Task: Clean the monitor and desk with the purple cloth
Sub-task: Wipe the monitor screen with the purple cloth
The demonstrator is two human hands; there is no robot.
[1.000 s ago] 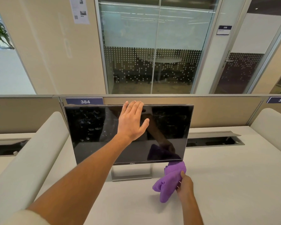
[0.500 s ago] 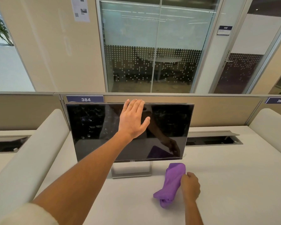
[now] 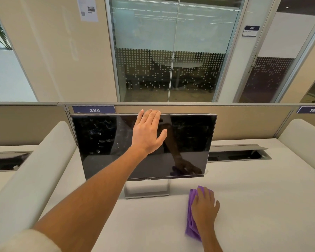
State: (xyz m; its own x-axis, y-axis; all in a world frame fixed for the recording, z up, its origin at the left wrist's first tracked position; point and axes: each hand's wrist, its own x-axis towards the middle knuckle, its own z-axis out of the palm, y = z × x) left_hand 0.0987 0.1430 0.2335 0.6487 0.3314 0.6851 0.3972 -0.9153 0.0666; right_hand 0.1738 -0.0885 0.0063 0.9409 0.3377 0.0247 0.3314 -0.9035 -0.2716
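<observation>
A black monitor (image 3: 105,142) with smudges on its dark screen stands on a grey stand at the back of the white desk (image 3: 262,206). My left hand (image 3: 147,133) lies flat against the screen's top middle, fingers straight and reaching the upper edge. The purple cloth (image 3: 191,220) lies folded on the desk, right of the stand. On top of the cloth my right hand (image 3: 205,208) presses down with flat, spread fingers.
White padded dividers flank the desk on the left (image 3: 31,170) and right (image 3: 305,139). An open cable tray (image 3: 238,153) runs behind the monitor to the right. A beige partition (image 3: 244,120) with number plates closes the back.
My right hand has lowered the bunched cloth from beside the screen's bottom corner onto the desk and flattened on top of it. The left hand stays on the screen.
</observation>
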